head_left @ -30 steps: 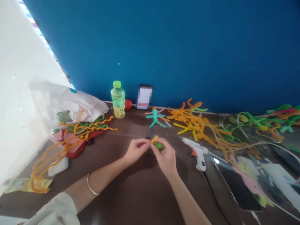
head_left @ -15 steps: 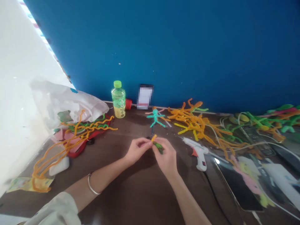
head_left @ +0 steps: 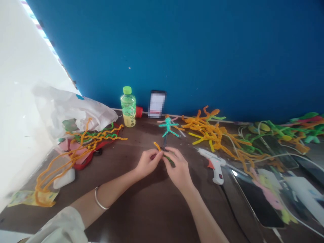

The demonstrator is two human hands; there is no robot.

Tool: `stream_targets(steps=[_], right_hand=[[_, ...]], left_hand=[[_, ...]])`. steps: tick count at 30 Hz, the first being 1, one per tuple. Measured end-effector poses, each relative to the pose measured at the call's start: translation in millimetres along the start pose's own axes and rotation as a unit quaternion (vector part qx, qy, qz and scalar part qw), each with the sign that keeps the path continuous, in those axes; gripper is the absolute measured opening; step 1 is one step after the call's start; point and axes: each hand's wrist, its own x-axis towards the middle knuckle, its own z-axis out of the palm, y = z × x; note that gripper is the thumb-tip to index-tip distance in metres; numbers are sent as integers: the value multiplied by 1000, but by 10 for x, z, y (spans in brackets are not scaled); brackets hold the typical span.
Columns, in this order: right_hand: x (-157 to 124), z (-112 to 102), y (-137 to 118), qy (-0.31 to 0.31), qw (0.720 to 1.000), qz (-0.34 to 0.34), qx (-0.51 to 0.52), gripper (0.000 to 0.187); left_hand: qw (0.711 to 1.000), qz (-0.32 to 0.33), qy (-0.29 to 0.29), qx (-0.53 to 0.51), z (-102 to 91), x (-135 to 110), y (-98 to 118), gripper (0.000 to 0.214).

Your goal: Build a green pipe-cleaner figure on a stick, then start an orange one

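My left hand (head_left: 149,164) is closed in a pinch, and the short end of an orange pipe cleaner (head_left: 157,146) sticks up from its fingertips. My right hand (head_left: 178,170) meets it there, its thumb and fingers closed around a green fuzzy piece (head_left: 170,161) that shows between them. How the orange and green parts join is hidden by my fingers. Just beyond my hands lies a small teal pipe-cleaner figure (head_left: 168,125) with arms and legs spread. A thin dark object (head_left: 165,140) runs between that figure and my fingertips; I cannot tell its kind.
To the right lie a white glue gun (head_left: 215,163), a phone (head_left: 258,199) and a heap of orange pipe-cleaner pieces (head_left: 210,128). Loose orange pipe cleaners (head_left: 76,153) and a white plastic bag (head_left: 73,108) are on the left. A drink bottle (head_left: 128,109) stands at the back beside a propped phone (head_left: 157,104).
The orange end has swung from leaning right to leaning left and shows more. My right hand's fingers have shifted slightly left, and less of the green piece shows.
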Motion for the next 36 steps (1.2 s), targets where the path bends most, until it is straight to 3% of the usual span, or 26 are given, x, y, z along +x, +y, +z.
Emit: stream_targets(steps=[7, 17, 26, 32, 36], right_hand=[[8, -5, 7, -1, 1000, 4, 12, 10], [-28, 8, -6, 47, 997, -49, -28, 14], [-53, 10, 5, 45, 989, -107, -90, 18], [-27, 22, -2, 68, 996, -49, -15, 17], [-4, -14, -7, 63, 997, -46, -9, 11]], left_hand=[[999, -22, 4, -32, 5, -5, -9, 34], [993, -60, -29, -93, 3, 28, -8, 35], [983, -118, -37, -138, 26, 36, -56, 42], [971, -137, -34, -193, 46, 43, -67, 41], [967, -127, -53, -212, 15, 43, -53, 39]])
